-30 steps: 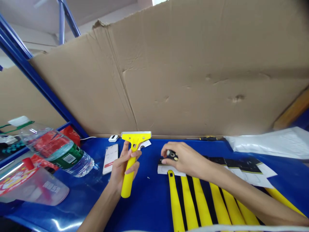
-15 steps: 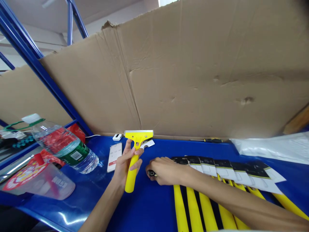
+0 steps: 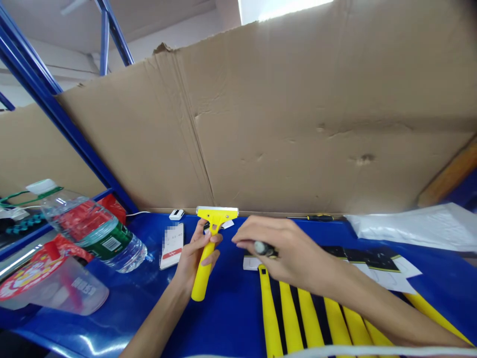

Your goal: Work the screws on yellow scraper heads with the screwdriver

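My left hand [image 3: 191, 258] is closed around the neck of a yellow scraper [image 3: 202, 278], which stands nearly upright, its wide head and pale blade edge at the top. To its right, my right hand [image 3: 288, 248] is closed on a dark tool with a round grey end [image 3: 263, 248]; its kind is hard to make out. Below that hand lies a row of yellow-handled tools [image 3: 271, 318], their upper ends partly hidden by my right arm and by black-and-white cards [image 3: 385, 273]. A small white card [image 3: 227, 224] shows behind the scraper head.
Left of my hands are a phone [image 3: 173, 246], a small white device [image 3: 176, 214], a water bottle [image 3: 112, 241] and a plastic cup [image 3: 84, 291]. A cardboard wall [image 3: 283, 129] closes off the back. A screwdriver [image 3: 320, 218] and a white plastic bag [image 3: 410, 231] lie along it.
My right hand has risen and shifted right with the dark tool, uncovering a card and a yellow handle end. The scraper stays in my left hand, slightly turned. The view has shifted slightly.
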Tool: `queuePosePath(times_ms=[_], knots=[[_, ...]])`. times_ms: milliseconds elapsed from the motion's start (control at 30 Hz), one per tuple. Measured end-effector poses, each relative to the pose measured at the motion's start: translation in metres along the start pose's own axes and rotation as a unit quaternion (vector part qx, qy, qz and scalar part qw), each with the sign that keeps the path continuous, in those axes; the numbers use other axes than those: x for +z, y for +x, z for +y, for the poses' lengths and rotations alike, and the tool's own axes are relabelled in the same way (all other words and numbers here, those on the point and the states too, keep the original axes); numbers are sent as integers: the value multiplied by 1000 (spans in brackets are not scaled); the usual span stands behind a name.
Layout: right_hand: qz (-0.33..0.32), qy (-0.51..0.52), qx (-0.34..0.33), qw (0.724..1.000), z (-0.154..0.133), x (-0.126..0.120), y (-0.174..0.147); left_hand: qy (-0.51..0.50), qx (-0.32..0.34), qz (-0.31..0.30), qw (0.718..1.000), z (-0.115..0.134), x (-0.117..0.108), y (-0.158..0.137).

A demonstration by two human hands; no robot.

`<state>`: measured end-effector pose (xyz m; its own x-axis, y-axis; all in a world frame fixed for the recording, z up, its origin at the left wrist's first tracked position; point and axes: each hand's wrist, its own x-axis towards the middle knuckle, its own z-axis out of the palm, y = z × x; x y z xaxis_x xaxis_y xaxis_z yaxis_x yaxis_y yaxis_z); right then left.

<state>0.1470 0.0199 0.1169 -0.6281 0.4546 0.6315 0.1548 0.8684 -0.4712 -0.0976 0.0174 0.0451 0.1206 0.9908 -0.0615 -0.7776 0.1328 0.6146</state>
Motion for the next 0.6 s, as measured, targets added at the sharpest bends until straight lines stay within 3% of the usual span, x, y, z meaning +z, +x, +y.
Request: queuePosePath(times_ms=[100,233,467,600], knots=[[130,-8,-44,990,-5,-22,-2,22,-14,-9,1000,-8,2,0],[184,-37,-43,981,-10,-37,-5,55,-46,-22,997,-18,-1,0],[137,-15,-19,990,7,-22,-10,80,-61,-38,994,-26,2,-3],[78,-11,60,995,22,-2,-13,81,-87,-50,992,-32,10,-8]])
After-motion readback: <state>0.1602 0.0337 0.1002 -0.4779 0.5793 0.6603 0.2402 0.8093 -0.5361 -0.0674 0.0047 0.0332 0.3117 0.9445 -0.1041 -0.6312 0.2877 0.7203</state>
